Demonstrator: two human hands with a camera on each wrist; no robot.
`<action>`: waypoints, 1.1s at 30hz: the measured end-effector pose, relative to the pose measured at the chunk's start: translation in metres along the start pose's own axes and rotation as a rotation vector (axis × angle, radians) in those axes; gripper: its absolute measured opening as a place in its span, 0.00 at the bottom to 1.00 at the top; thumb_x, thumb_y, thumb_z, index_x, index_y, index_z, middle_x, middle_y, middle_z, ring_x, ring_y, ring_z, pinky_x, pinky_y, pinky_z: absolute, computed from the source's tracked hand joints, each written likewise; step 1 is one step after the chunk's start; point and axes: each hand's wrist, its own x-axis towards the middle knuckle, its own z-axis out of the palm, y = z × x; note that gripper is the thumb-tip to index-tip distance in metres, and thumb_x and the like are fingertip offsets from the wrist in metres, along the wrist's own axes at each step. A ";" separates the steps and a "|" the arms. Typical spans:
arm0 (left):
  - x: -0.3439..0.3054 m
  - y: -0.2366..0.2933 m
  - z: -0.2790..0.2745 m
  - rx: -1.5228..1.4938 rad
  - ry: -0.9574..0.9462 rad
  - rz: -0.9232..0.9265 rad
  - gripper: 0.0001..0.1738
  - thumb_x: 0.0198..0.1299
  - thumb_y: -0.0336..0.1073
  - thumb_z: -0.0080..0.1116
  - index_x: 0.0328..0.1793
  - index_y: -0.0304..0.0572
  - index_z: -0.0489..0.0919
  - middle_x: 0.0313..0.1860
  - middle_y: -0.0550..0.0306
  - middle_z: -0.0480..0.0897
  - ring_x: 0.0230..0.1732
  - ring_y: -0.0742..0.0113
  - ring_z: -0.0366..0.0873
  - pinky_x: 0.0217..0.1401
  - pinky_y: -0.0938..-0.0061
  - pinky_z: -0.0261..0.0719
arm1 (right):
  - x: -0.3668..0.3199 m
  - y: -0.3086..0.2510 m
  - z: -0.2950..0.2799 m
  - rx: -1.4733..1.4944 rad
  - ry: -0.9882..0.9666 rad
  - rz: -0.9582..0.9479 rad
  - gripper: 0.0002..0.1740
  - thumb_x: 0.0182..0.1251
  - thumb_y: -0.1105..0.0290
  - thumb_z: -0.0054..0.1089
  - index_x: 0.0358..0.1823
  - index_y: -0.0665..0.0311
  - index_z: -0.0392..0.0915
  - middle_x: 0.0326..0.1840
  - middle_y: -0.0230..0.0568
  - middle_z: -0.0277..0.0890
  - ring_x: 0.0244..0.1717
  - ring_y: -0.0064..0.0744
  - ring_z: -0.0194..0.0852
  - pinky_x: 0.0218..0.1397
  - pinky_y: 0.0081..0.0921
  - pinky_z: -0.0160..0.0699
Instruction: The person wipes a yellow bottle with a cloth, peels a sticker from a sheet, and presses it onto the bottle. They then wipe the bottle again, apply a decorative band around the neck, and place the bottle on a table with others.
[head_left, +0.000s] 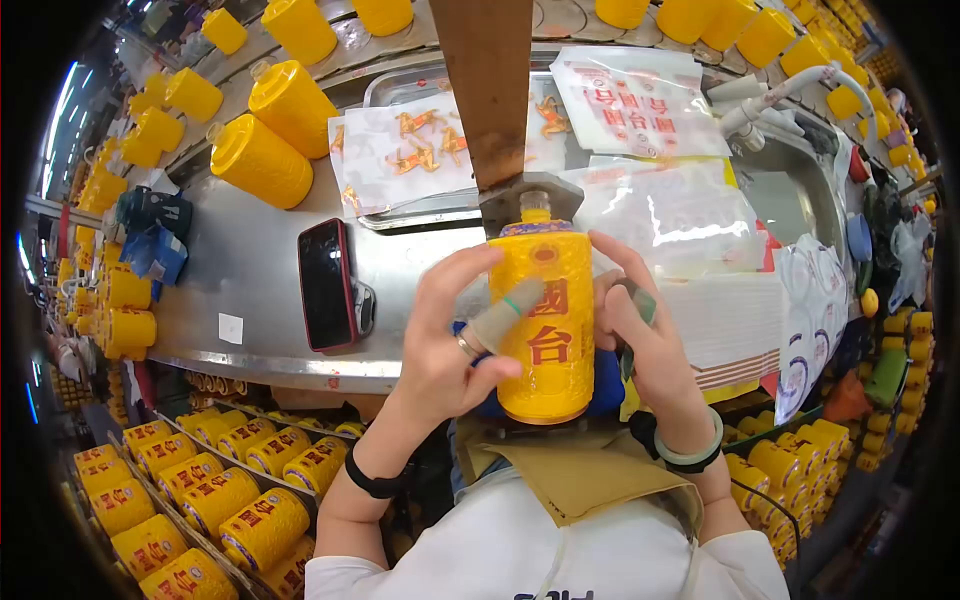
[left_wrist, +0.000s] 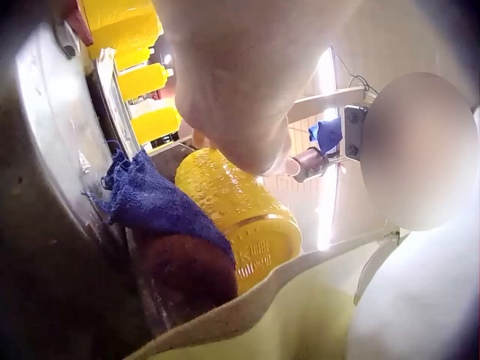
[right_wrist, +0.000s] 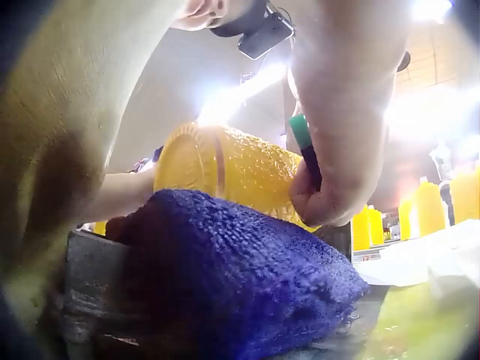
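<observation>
A yellow textured bottle (head_left: 560, 390) with red characters and a clear-topped neck stands before my body in the head view. My left hand (head_left: 440, 335) grips its left side; one finger wears a beige cover with a green band and lies across the front. On the opposite side, my right hand (head_left: 655, 350) holds the bottle, a dark cover (head_left: 638, 303) on one of its fingers. The left wrist view shows the bottle's embossed base (left_wrist: 262, 259) beside a blue cloth (left_wrist: 161, 195). Below the bottle in the right wrist view, the cloth (right_wrist: 232, 270) is bunched up.
Left on the metal table (head_left: 240, 265) lies a phone (head_left: 325, 285). Printed transfer sheets (head_left: 640, 105) and orange-figured sheets (head_left: 400, 150) lie behind the bottle, near a brown post (head_left: 485, 90). Yellow bottles (head_left: 265, 160) stand at the back left; crates of more (head_left: 225, 500) flank me.
</observation>
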 end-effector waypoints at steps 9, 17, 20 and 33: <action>0.003 0.018 0.002 0.032 -0.046 -0.141 0.34 0.62 0.60 0.69 0.69 0.51 0.86 0.68 0.38 0.74 0.67 0.37 0.74 0.69 0.51 0.77 | 0.000 -0.005 0.010 -0.053 0.066 0.029 0.32 0.87 0.59 0.49 0.85 0.62 0.56 0.38 0.24 0.66 0.35 0.15 0.59 0.40 0.17 0.61; -0.023 0.042 0.007 -0.167 0.004 -0.299 0.37 0.61 0.61 0.70 0.68 0.42 0.86 0.78 0.35 0.71 0.75 0.33 0.73 0.75 0.50 0.75 | 0.001 -0.001 0.007 -0.056 0.037 0.014 0.33 0.87 0.58 0.49 0.84 0.64 0.56 0.36 0.24 0.65 0.34 0.15 0.59 0.39 0.17 0.61; -0.016 0.054 0.008 -0.053 -0.045 -0.266 0.41 0.55 0.65 0.72 0.67 0.43 0.86 0.80 0.31 0.67 0.76 0.30 0.70 0.76 0.49 0.74 | 0.002 -0.002 0.008 -0.057 0.043 0.020 0.33 0.87 0.58 0.49 0.84 0.64 0.56 0.36 0.24 0.65 0.33 0.15 0.59 0.39 0.17 0.61; -0.016 0.071 0.015 0.065 -0.056 -0.322 0.44 0.46 0.51 0.85 0.68 0.38 0.84 0.80 0.20 0.64 0.76 0.24 0.71 0.76 0.50 0.76 | 0.002 0.009 -0.001 0.051 0.036 0.051 0.31 0.84 0.66 0.57 0.83 0.56 0.60 0.46 0.23 0.66 0.41 0.12 0.63 0.42 0.13 0.68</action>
